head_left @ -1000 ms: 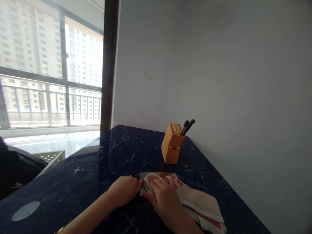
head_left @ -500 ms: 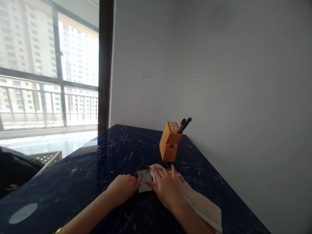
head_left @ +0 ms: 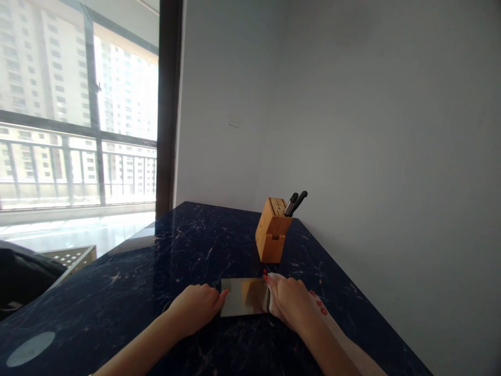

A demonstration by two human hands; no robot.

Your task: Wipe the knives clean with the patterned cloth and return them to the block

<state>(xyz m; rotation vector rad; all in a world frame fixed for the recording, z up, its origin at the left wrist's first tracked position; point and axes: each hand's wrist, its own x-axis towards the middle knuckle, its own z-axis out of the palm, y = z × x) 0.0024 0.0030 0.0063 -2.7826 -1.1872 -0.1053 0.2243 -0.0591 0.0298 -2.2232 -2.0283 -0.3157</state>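
Note:
A cleaver (head_left: 247, 296) with a broad, shiny rectangular blade lies nearly level in front of me, low in the middle of the head view. My left hand (head_left: 199, 305) is closed at its left end, fingers curled over the handle, which is mostly hidden, with the thumb against the blade. At the blade's right end, my right hand (head_left: 291, 300) grips a pale cloth (head_left: 340, 334) with red printed figures. The cloth touches the blade's edge there and trails back under my right forearm.
A wooden knife block (head_left: 272, 232) holding two black-handled knives (head_left: 296, 202) stands beyond the cleaver on the dark marbled table (head_left: 211, 240). A pale round patch (head_left: 31, 349) shows at the table's left. The wall (head_left: 371, 156) runs along the right side.
My right hand has slid right with the cloth, from the middle of the blade to its right end. More of the blade now shows. My left hand has hardly moved.

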